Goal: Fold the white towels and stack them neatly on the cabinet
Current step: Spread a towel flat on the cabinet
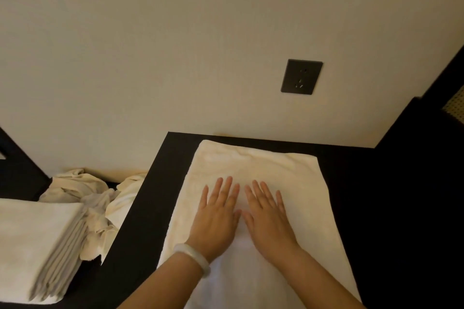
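A white towel (288, 173) lies spread flat on the dark cabinet top (376, 195), reaching from near the wall to the frame's bottom edge. My left hand (217, 216) and my right hand (270, 218) press flat on its middle, side by side, fingers straight and pointing toward the wall. A pale bangle sits on my left wrist. A stack of folded white towels (37, 246) stands at the lower left on a lower surface.
Crumpled unfolded white towels (82, 193) are heaped between the stack and the cabinet's left side. A dark wall socket (301, 77) is on the wall above the cabinet. Dark furniture (426, 120) rises at the right.
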{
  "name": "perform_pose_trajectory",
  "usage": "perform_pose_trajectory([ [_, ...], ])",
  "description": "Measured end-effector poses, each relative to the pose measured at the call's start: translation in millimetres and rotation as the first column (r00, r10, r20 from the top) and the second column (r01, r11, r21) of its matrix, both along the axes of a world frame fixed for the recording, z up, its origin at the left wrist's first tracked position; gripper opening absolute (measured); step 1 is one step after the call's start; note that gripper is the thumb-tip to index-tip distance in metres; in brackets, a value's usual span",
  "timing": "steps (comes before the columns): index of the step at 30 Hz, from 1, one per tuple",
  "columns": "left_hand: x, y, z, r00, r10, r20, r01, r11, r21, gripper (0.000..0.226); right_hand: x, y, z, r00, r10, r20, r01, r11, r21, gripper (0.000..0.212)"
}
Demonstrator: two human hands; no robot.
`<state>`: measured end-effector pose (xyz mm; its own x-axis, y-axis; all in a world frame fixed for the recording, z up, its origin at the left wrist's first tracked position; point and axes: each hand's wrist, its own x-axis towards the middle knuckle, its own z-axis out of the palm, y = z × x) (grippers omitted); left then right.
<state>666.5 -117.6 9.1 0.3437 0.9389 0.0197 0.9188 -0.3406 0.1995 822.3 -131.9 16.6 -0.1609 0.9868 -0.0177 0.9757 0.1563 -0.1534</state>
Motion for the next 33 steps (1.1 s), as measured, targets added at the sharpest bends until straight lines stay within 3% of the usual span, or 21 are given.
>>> perform_pose_trajectory([
  [4, -15.5, 16.7, -11.4, 0.997, 0.0, -0.072, -0.01, 0.991, -0.137, 0.06, 21.1, 24.2, -20.1, 0.999, -0.026, 0.038, 0.029, 0.996, -0.08, 0.062],
  [11, -27.5, 13.3, -17.4, 0.989, 0.102, -0.105, -0.119, 0.977, -0.178, 0.069, 86.8, 24.7, -33.9, 0.904, -0.4, 0.155, 0.409, 0.912, -0.034, 0.067],
  [13, -20.9, 25.4, -10.2, 0.994, 0.077, -0.076, -0.09, 0.979, -0.184, 0.073, 85.4, 33.0, -27.8, 0.916, -0.378, 0.134, 0.386, 0.922, -0.039, 0.068],
  [16, 1.2, 54.8, 4.4, 1.0, -0.03, 0.002, 0.03, 0.992, -0.126, 0.065, 68.5, 55.7, -17.5, 0.974, -0.219, 0.05, 0.22, 0.975, -0.021, 0.064],
  [21, 23.7, 96.0, 3.3, 0.988, -0.142, -0.062, 0.137, 0.987, -0.083, 0.055, 53.5, 93.9, -22.5, 0.999, 0.05, 0.0, -0.05, 0.995, -0.084, 0.06],
  [26, 1.2, 102.2, -11.6, 0.983, -0.171, -0.071, 0.16, 0.976, -0.145, 0.061, 101.6, 100.0, -23.9, 0.994, -0.112, 0.016, 0.113, 0.989, -0.091, 0.064],
  [28, 0.5, 107.3, -11.0, 0.984, -0.171, -0.047, 0.162, 0.974, -0.16, 0.06, 114.9, 102.8, -18.2, 0.995, -0.1, -0.007, 0.099, 0.988, -0.114, 0.06],
  [31, 6.3, 132.3, 4.9, 0.989, -0.123, 0.078, 0.132, 0.984, -0.124, 0.05, 124.6, 120.3, -1.3, 0.957, -0.147, -0.249, 0.136, 0.989, -0.061, 0.04],
  [33, 13.3, 157.7, 18.4, 0.988, -0.096, 0.122, 0.105, 0.992, -0.073, 0.044, 130.8, 140.7, 10.5, 0.927, -0.21, -0.311, 0.203, 0.978, -0.054, 0.034],
])
